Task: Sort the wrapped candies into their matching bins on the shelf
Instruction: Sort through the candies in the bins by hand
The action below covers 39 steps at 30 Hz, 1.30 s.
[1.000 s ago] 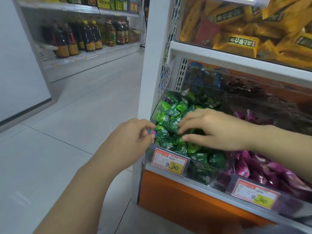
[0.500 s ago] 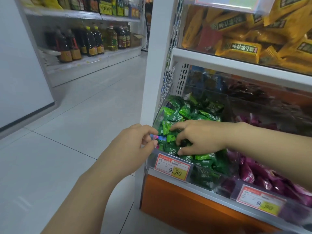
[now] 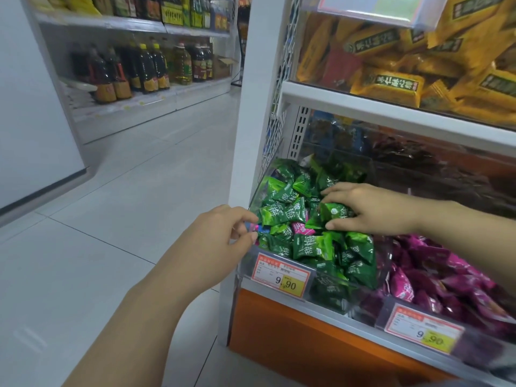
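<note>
Right hand point(image 3: 371, 209) shifted rightward (green candy point(image 3: 333, 212) pinched underneath).

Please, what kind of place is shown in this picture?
Most likely a shop or small supermarket: price tags reading 9.90 in front of loose wrapped candies, and bottles on a shelf across the tiled floor.

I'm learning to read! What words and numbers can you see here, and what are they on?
"9.90": left price tag, below the green candies.
"9.90": right price tag, below the purple candies.
"甜梅": one green candy wrapper.
Yellow packets, bottle labels, small tag print: too blurred to read.
</note>
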Tool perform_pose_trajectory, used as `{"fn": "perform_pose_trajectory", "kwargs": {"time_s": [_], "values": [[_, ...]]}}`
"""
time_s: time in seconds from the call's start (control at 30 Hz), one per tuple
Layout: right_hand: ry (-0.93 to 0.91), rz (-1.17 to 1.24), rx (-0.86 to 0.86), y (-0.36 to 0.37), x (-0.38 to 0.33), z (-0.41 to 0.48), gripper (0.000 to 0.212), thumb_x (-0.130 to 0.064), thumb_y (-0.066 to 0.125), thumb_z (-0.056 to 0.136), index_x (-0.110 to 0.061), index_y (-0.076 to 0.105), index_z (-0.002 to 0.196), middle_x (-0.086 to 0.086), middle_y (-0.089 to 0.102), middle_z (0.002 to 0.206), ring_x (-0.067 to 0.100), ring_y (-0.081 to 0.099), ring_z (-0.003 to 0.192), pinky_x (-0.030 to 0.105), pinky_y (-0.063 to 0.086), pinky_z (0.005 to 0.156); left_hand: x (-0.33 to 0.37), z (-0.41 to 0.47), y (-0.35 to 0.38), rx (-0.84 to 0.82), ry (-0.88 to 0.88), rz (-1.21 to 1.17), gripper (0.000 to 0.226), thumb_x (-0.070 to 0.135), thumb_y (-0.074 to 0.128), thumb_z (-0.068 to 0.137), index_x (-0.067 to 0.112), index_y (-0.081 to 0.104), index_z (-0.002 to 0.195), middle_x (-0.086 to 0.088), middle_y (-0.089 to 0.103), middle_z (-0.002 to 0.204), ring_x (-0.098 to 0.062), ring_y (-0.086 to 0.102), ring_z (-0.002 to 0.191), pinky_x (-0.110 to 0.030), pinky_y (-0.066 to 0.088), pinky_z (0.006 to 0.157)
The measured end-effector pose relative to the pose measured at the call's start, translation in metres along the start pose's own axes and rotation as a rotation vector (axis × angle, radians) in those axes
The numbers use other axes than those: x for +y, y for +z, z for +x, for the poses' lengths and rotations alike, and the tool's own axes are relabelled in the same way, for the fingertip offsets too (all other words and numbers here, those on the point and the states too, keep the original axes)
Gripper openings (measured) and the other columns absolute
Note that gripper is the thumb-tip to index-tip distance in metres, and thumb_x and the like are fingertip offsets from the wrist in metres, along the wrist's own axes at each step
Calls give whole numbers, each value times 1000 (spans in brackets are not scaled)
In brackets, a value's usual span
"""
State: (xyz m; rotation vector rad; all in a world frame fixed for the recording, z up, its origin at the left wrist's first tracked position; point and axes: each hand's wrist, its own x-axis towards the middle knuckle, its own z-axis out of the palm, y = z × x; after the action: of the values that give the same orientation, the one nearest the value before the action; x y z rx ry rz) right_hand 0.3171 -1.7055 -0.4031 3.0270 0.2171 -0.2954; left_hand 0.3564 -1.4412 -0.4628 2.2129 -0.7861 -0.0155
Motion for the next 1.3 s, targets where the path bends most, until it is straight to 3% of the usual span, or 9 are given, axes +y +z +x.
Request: {"fn": "perform_pose_trajectory", "kwargs": {"time_s": [0.1, 0.23, 0.37, 0.43, 0.53, 0.7, 0.87, 1.07, 1.3], "values": [[-5, 44, 97, 6, -1, 6, 57, -44, 58, 88, -18, 46, 137, 0, 38, 145, 14, 38, 131, 18, 22, 104, 0, 0, 0, 2, 2, 10, 23, 31, 55, 93, 35, 59, 115, 13, 54, 90, -2, 54, 89, -6, 36, 68], [-19, -29, 276, 10, -2, 13, 49, -37, 66, 85, -32, 51, 131, -3, 46, 130, 19, 43, 120, 35, 37, 102, 1, 1, 0, 6, 7, 20, 23, 30, 55, 93, 35, 59, 115, 12, 54, 90, -1, 53, 89, -6, 37, 68], [-147, -97, 419, 7, -13, 16, 30, -29, 70, 82, -30, 66, 111, -7, 60, 111, 20, 49, 106, 44, 44, 92, 1, 1, 0, 8, 13, 22, 23, 30, 54, 93, 35, 59, 115, 13, 53, 89, 1, 52, 89, -5, 37, 67], [-223, -90, 349, 4, -23, 15, 16, -34, 63, 87, -33, 69, 102, -17, 64, 101, 12, 49, 101, 38, 37, 96, 1, 1, 0, 7, 14, 21, 23, 30, 54, 93, 34, 60, 115, 12, 53, 89, -1, 53, 89, -6, 37, 68], [-220, -154, 126, 9, -30, 22, 23, -39, 52, 93, -36, 66, 111, -20, 64, 107, 7, 44, 107, 29, 26, 98, 1, 2, 1, 10, 13, 18, 23, 30, 55, 93, 33, 60, 115, 11, 54, 88, -2, 54, 88, -10, 39, 72], [-92, -207, 55, 10, -25, 37, 38, -48, 54, 89, -34, 57, 125, -8, 64, 109, 13, 40, 105, 34, 33, 96, 1, 1, 1, 11, 17, 22, 24, 31, 55, 93, 34, 59, 116, 13, 53, 89, -1, 54, 88, -9, 38, 71], [13, -207, 97, 5, -12, 32, 34, -60, 53, 84, -28, 66, 85, -6, 65, 87, 13, 44, 94, 32, 40, 88, 1, 0, 0, 9, 20, 8, 22, 30, 56, 93, 35, 59, 114, 14, 53, 88, 0, 54, 87, -6, 37, 69], [70, -171, 18, 9, -18, 33, 46, -52, 56, 86, -33, 54, 127, -13, 54, 84, 16, 41, 105, 33, 32, 93, 0, 3, 1, 11, 25, 32, 23, 32, 54, 93, 36, 58, 116, 14, 52, 87, 2, 51, 87, -5, 34, 67], [149, -153, 62, 17, -30, 46, 33, -60, 65, 75, -29, 60, 82, -9, 56, 83, 18, 39, 96, 40, 31, 97, 1, 2, 2, 11, 18, 24, 25, 30, 55, 93, 36, 58, 117, 13, 52, 87, 2, 52, 87, -6, 37, 68]]}}
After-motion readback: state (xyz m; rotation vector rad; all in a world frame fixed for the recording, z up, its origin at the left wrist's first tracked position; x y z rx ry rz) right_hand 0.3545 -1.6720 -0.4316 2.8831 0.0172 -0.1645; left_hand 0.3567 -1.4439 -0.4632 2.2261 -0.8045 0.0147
